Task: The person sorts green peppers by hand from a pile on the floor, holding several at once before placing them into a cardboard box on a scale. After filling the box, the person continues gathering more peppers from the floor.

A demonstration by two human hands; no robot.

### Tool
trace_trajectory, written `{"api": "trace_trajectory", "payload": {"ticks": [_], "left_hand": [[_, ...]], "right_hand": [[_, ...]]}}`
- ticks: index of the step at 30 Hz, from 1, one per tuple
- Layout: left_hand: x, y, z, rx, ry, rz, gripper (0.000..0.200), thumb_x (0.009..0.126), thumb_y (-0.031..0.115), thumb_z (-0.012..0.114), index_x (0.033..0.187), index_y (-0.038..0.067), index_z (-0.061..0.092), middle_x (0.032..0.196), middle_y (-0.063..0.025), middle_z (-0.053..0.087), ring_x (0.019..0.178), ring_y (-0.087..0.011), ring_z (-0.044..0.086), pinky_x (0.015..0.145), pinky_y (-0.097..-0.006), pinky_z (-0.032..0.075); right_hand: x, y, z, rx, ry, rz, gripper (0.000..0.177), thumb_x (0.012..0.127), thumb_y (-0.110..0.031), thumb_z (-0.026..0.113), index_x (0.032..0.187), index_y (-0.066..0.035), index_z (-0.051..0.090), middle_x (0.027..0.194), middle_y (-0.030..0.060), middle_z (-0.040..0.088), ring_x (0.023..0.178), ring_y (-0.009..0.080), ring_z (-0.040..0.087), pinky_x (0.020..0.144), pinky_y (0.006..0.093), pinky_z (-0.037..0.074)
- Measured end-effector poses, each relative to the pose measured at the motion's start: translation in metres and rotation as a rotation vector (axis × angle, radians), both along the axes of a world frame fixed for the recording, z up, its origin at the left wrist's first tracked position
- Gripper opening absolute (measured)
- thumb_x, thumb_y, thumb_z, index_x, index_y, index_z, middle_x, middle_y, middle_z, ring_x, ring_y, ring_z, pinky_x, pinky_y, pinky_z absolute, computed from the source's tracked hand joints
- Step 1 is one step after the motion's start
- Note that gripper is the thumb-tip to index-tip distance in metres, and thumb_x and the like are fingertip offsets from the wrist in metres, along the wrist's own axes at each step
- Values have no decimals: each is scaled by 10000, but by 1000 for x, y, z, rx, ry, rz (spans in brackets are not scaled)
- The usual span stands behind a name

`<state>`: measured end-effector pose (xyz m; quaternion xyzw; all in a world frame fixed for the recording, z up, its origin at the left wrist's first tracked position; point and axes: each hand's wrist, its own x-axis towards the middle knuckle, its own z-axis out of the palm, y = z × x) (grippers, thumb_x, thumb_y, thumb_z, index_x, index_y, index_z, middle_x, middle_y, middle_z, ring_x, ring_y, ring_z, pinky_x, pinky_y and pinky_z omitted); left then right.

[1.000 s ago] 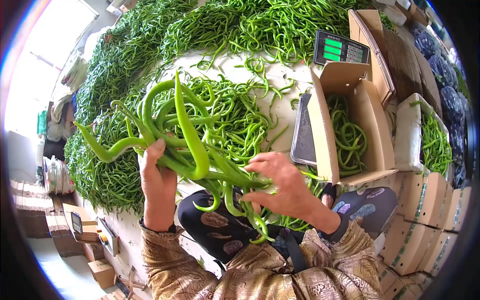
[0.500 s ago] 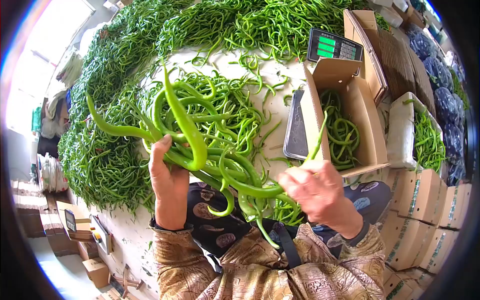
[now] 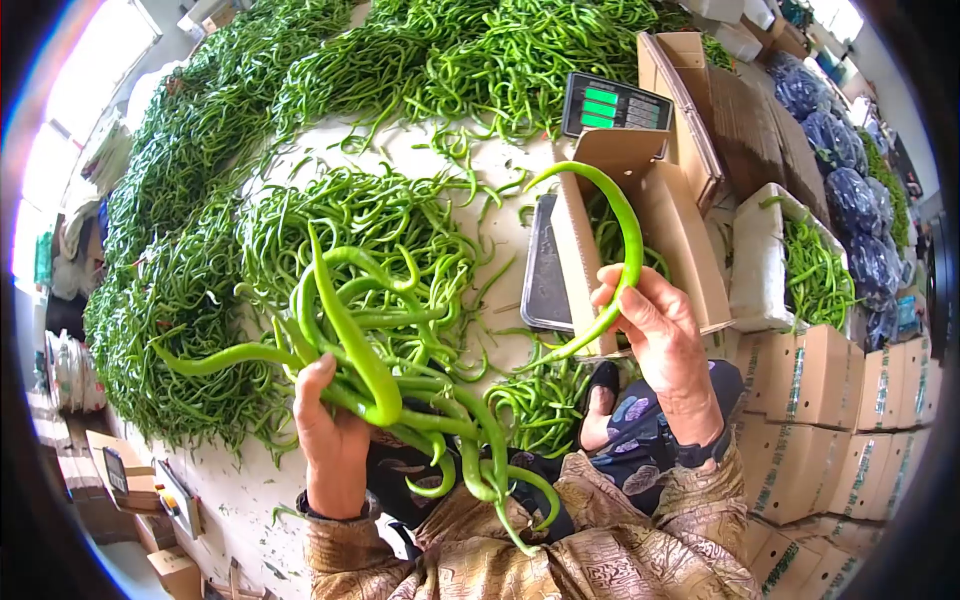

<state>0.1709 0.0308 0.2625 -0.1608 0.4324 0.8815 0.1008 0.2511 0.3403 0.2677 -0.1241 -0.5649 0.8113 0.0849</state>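
Note:
A bunch of long green chili peppers is gripped in my left hand, the thumb lying across them and the tips sticking out on both sides. My right hand pinches one curved green chili pepper between thumb and fingers, held up in front of a cardboard box. That open box has more peppers inside and stands on a dark scale platform. Below and beyond my left hand spreads a loose pile of peppers.
A scale display with green readouts stands behind the box. Large pepper heaps line the left and back. On the right are a white foam box of peppers, stacked cartons and dark blue plastic bags.
My right hand has drawn one pepper away from the bunch and raised it near the box. The left hand keeps its hold on the bunch. The whole view has shifted slightly.

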Motion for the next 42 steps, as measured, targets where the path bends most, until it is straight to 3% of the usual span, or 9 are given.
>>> {"api": "trace_trajectory", "payload": {"ticks": [4,6,12,13,17,22,29,36,42], "left_hand": [[9,6,4,3,-45,-34,378,827,165,638,1151,-6,544,957,-128,635,849,-253,640,758,-419,561],[5,4,-8,1,-88,28,283,861,236,573,997,-10,602,889,-136,647,764,-292,647,758,-466,554],[8,7,-13,1,-63,30,327,892,294,527,1029,3,582,911,-149,638,791,-292,648,768,-452,547],[7,4,-13,46,-28,-48,342,834,184,631,1114,0,562,947,-115,627,813,-222,634,746,-367,556],[-1,3,-13,2,19,52,341,833,186,624,1105,-10,563,953,-116,626,805,-225,627,762,-375,551],[-15,-6,-7,36,33,65,316,837,185,624,1083,-9,578,966,-117,633,811,-227,627,772,-378,545],[-21,-29,-22,153,74,93,243,838,175,637,1007,5,600,862,-133,655,791,-250,638,811,-406,542],[-17,-32,-28,46,60,186,252,838,182,654,1017,14,597,930,-122,656,814,-247,643,789,-402,551],[-12,-26,-30,44,86,178,262,838,181,658,1046,34,594,941,-114,654,830,-261,641,812,-414,540]], "right_hand": [[-8,32,-4,75,-102,-75,309,974,-234,571,1193,-19,611,991,63,669,903,93,612,781,224,498],[-19,61,-19,142,-119,-94,323,972,-252,578,1201,-27,609,994,53,674,913,90,613,771,212,499],[-31,85,-55,524,-160,-319,438,961,-277,600,1298,-3,535,1275,123,585,1150,192,568,893,291,486],[-26,66,-42,560,-157,-180,412,958,-267,604,1283,-20,550,1252,106,597,1127,181,576,889,289,486],[-6,-1,-15,485,-246,417,292,976,-195,571,1221,-41,609,1111,42,652,980,111,603,844,269,494],[13,-50,-46,-120,-306,788,388,972,-194,577,1310,-10,535,1228,89,622,1149,163,572,940,284,465],[39,-82,-35,-260,-455,753,345,973,-209,571,1248,-1,582,880,26,645,717,61,547,666,202,465],[47,-85,-9,35,-431,592,241,971,-212,583,1073,4,615,768,-6,621,667,40,558,598,198,440],[51,-81,-15,-47,-436,549,231,966,-238,578,1018,-14,599,742,2,616,634,37,535,571,181,405]]}}
